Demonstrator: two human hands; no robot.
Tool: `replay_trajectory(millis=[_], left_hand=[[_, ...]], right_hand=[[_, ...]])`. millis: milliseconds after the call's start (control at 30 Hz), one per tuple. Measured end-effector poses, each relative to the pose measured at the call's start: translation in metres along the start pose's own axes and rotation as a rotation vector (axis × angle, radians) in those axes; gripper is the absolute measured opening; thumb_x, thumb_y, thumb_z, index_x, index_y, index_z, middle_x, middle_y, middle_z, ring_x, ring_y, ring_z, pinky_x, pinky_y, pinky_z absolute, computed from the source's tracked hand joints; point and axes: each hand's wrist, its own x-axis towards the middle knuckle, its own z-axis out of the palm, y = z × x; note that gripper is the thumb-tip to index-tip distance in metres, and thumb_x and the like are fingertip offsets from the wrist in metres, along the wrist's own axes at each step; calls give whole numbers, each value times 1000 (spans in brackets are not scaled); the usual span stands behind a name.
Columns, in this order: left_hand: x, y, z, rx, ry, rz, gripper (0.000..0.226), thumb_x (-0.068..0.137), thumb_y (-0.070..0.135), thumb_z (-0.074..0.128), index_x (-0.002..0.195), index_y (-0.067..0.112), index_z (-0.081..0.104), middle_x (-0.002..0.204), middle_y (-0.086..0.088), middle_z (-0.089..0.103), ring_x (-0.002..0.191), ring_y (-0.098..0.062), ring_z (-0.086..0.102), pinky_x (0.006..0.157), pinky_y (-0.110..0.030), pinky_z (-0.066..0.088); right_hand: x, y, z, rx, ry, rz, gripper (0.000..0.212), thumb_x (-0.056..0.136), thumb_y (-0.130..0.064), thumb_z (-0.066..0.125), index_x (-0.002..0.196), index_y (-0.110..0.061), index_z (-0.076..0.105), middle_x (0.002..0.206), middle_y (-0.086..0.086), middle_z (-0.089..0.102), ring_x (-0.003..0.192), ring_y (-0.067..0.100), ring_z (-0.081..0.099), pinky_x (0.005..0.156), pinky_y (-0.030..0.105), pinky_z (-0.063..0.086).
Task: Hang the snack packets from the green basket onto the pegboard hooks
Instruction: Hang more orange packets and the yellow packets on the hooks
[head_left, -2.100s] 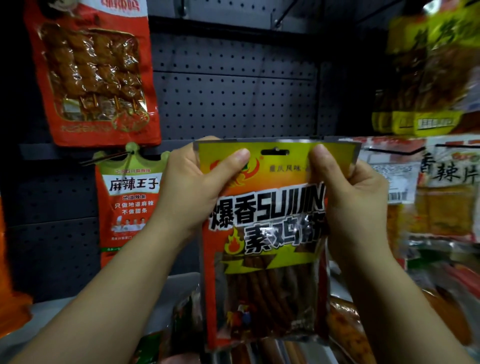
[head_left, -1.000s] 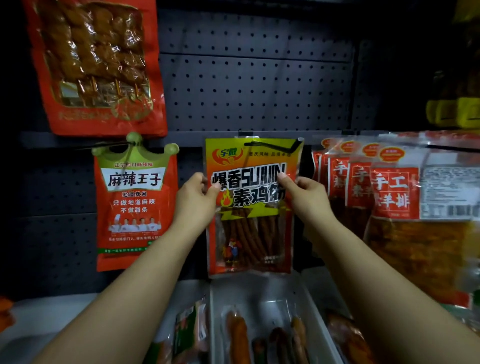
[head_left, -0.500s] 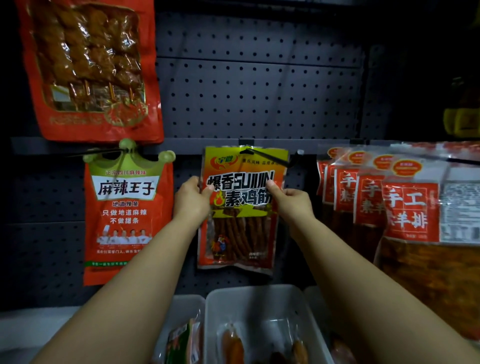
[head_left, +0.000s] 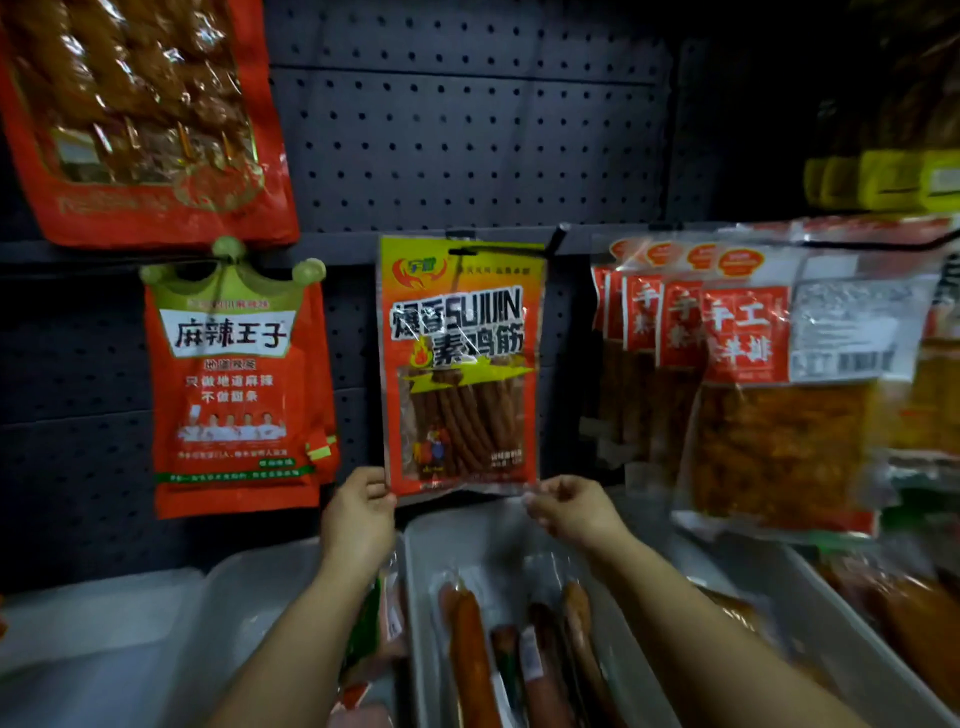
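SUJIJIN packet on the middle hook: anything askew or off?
Nothing much stands out. The SUJIJIN packet hangs on its hook roughly plumb, in line with the crown-topped packet beside it. Left hand and right hand pinch its bottom corners, and that bottom edge looks slightly crumpled.

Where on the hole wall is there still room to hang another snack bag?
The bare pegboard above the SUJIJIN packet, right of the big red skewer pack, is free. A narrow strip shows between the crown packet and the SUJIJIN packet. The right side is crowded with overlapping red-label packets.
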Motion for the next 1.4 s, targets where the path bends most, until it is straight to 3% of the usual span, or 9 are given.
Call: replay_trajectory(millis=[100,200,400,633,800,967,1133,1300,1400], left_hand=[[-37,-15,-6,-19,-30,-35,33,89,-4,53,121,1,53,119,-16,60,93,-18,52,76,-25,37],[-76,-19,-10,-58,-112,20,30,88,-4,54,117,4,53,111,-10,59,96,-22,56,71,-24,44],[-169,8,22,-248,-513,190,15,87,0,59,91,14,62,87,2,65,79,-6,59,61,3,42],[-287,8,113,-278,-979,263,19,84,4,64,82,23,64,71,7,66,62,6,58,59,-4,42],[-348,-37,191,-150,-1228,186,17,85,13,65,85,30,64,76,10,68,72,2,62,63,-9,46],[-390,-101,262,94,-1222,22,19,85,12,65,101,19,57,107,-3,61,94,-18,61,75,-21,48],[-397,-142,305,327,-974,-98,66,82,22,71,135,1,37,140,-18,35,125,-36,41,101,-41,37],[-391,-140,333,323,-935,8,19,82,21,69,85,5,58,99,-19,60,92,-35,59,78,-37,47],[-390,-130,337,129,-893,9,25,89,20,62,109,5,60,100,-7,65,92,-26,59,82,-32,45]], right_hand=[[-35,19,-7,-94,52,55,28,85,-13,68,111,-7,60,91,13,64,81,23,60,72,32,50],[-87,30,-27,-83,37,20,13,86,-13,68,97,-16,62,86,11,66,76,21,62,80,41,53],[-207,71,-106,-36,177,-19,14,87,-11,66,80,-23,64,59,-6,63,47,3,52,46,13,40],[-317,190,-210,-84,473,382,20,89,-4,61,72,-13,65,54,1,59,44,5,48,44,14,36],[-343,285,-252,-515,404,657,14,85,-23,67,81,-10,70,80,14,69,69,20,61,62,31,44],[-331,350,-263,-934,384,637,46,85,-38,63,123,-13,55,124,11,55,114,28,52,89,33,43],[-317,395,-277,-1151,297,703,58,90,-27,53,143,-17,31,140,12,40,125,33,42,97,41,39],[-323,404,-281,-1184,262,684,32,93,-19,44,121,-22,58,116,8,65,106,30,62,80,36,51],[-321,383,-284,-1143,431,569,23,94,-26,46,110,-20,62,104,7,67,95,32,64,66,34,45]])
